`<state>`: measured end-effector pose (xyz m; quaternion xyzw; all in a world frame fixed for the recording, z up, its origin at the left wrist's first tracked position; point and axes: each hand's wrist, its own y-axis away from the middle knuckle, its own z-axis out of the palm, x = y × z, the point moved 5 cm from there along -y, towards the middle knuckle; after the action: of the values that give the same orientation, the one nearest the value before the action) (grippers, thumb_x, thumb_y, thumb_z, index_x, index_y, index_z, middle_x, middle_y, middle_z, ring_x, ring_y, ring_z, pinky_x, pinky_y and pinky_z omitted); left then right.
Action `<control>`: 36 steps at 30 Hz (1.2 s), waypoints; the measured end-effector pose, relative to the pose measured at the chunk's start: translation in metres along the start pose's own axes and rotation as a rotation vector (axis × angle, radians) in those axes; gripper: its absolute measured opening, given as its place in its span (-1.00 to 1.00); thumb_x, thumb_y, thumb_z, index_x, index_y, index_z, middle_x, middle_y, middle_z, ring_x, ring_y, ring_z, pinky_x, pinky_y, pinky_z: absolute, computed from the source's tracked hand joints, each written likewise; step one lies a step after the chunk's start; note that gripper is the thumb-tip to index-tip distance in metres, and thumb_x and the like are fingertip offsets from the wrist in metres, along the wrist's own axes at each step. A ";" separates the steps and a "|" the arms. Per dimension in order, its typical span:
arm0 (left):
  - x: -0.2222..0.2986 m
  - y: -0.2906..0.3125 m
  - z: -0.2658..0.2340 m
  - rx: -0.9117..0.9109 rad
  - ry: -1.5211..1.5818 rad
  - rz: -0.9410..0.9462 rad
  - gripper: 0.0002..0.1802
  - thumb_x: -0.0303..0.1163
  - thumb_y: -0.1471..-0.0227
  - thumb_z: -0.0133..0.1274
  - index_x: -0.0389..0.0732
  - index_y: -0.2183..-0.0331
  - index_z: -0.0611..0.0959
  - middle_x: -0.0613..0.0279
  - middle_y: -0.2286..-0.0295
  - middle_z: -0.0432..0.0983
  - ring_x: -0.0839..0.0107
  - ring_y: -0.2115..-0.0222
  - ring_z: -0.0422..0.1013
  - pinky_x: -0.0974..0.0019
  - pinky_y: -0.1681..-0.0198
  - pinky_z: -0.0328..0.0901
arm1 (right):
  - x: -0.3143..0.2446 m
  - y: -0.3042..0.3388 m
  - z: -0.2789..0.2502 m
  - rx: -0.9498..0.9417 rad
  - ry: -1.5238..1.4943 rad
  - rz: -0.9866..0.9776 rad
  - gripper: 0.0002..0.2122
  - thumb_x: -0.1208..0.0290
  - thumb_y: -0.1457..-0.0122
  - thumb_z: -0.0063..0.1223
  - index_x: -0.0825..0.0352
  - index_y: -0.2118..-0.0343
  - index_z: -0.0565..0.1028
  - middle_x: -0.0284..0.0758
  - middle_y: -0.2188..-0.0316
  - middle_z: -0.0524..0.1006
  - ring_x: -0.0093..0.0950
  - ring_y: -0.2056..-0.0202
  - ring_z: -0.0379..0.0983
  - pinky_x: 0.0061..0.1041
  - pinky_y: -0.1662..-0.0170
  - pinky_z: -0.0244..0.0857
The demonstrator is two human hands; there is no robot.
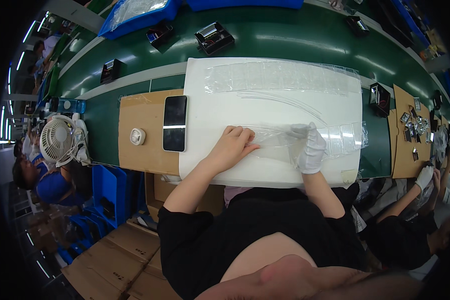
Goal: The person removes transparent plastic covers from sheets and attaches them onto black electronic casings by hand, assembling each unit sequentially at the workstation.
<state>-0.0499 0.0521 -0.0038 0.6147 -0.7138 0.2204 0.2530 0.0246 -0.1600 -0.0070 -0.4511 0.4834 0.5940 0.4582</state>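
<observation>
My bare left hand (233, 148) rests on the white work sheet (205, 115), fingers bent together at the left end of a thin transparent plastic film (274, 141). At the film's other end is my right hand (311, 151) in a white glove, its fingers closed on the film. To the right of the glove lies a strip of transparent rectangular pieces (342, 137). A longer transparent strip (280, 77) stretches along the far side of the sheet. Between them lie several thin curved lines or strands (285, 102); I cannot make out what they are.
Left of the sheet are a phone (175, 123), a white round-cornered case (137, 136) on cardboard (150, 110), and a white fan (58, 140). Black open boxes (214, 38) sit on the green line beyond, near a blue bin (140, 15). Co-workers sit on both sides.
</observation>
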 end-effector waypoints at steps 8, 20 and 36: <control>-0.006 0.003 0.006 0.048 -0.049 0.063 -0.71 -0.15 -0.21 0.13 -0.18 0.24 0.53 0.30 0.40 0.47 0.30 0.29 0.37 0.27 -0.06 0.19 | 0.011 -0.002 -0.010 0.144 -0.042 0.054 -0.51 0.07 -0.45 -0.17 0.44 0.38 0.56 -0.12 0.31 0.61 -0.30 0.36 0.57 -0.39 0.07 0.45; -0.105 -0.053 -0.156 0.401 -0.292 -0.261 -0.53 -0.34 -0.11 0.17 -0.23 -0.04 0.47 0.06 0.08 0.46 0.14 0.09 0.41 0.17 -0.01 0.33 | 0.011 -0.019 -0.065 0.286 0.238 0.058 -0.66 0.17 -0.41 -0.08 0.38 0.33 0.53 -0.26 0.33 0.57 -0.52 0.34 0.44 -0.57 0.13 0.34; -0.334 -0.057 -0.277 0.822 -0.839 -0.495 -0.66 -0.16 -0.18 0.08 -0.26 0.20 0.62 0.00 0.31 0.56 -0.04 0.33 0.50 0.04 0.24 0.40 | -0.031 -0.024 -0.018 0.203 0.014 -0.165 -0.92 0.49 -0.27 0.08 0.33 0.26 0.60 -0.31 0.28 0.61 -0.61 0.25 0.48 -0.67 0.18 0.35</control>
<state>0.0701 0.4729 0.0002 0.8424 -0.4461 0.1520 -0.2612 0.0557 -0.1788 0.0169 -0.4446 0.5055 0.4992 0.5455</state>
